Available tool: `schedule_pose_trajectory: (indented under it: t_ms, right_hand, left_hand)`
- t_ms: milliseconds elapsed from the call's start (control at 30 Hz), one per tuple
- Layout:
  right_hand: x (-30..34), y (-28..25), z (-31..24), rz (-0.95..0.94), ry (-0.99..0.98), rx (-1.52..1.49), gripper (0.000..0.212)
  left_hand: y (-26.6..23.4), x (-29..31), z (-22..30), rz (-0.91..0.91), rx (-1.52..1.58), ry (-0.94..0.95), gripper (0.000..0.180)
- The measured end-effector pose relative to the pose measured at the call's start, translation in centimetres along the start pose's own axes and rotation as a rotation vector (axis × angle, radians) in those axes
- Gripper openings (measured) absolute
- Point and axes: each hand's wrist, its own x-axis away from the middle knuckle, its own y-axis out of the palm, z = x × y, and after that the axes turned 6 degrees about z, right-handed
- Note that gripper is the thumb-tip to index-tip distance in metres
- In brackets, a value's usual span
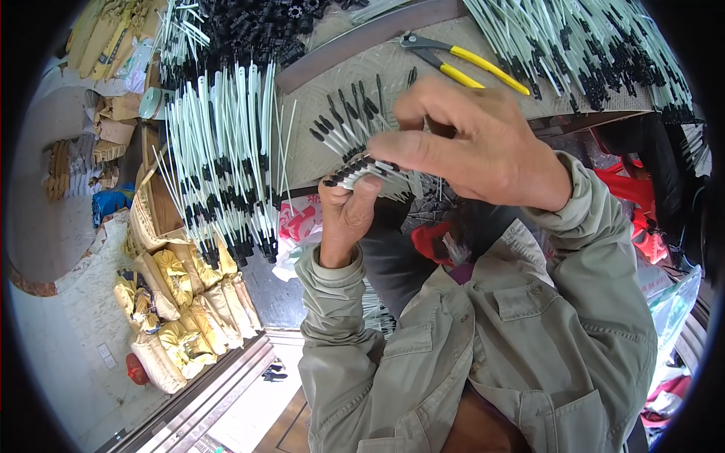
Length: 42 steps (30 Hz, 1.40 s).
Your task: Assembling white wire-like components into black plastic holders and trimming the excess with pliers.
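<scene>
We look down on a grey patterned surface [370,57], its edge bent by the lens. To the person's left, brown and yellow wrapped packets [185,302] are piled close together, their contents hidden from us. A clear plastic bag [676,306] stands at far right; we cannot make out what it holds. A smaller red-and-white plastic bag [300,219] shows just beside the left wrist.

We find a fanned bundle of pale, black-tipped sticks [343,141] inside the left grip [347,215], which is clenched around it from below, tips spreading above the thumb. The right grip [483,147] is over the bundle's right side, thumb and fingers curled; we cannot tell whether it pinches a stick.

We count two large stick groups, one left [219,136] and one upper right [581,53], each too crowded to number; one heap of black pieces [249,34]; and one pair of yellow-handled pliers [491,70].
</scene>
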Motion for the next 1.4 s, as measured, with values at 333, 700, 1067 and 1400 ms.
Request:
schedule_pose_trajectory:
  t_ms: [333,700,1067,1400]
  right_hand:
    - [0.0,-0.2,-0.4,0.024,-0.102,0.185,0.018]
    - [0.1,0.3,1.0,-0.061,0.041,-0.092,0.016]
    - [-0.1,0.4,0.3,-0.003,-0.080,0.038,0.019]
    - [0.2,0.9,0.8,-0.053,0.056,-0.250,0.019]
  left_hand:
    - [-0.4,0.5,-0.4,0.035,-0.041,-0.043,0.028]
    - [-0.7,0.1,-0.9,0.011,-0.021,0.053,0.040]
    - [-0.4,-0.3,-0.2,0.001,-0.037,0.069,0.046]
    - [-0.7,-0.4,0.0,-0.111,-0.028,-0.026,0.035]
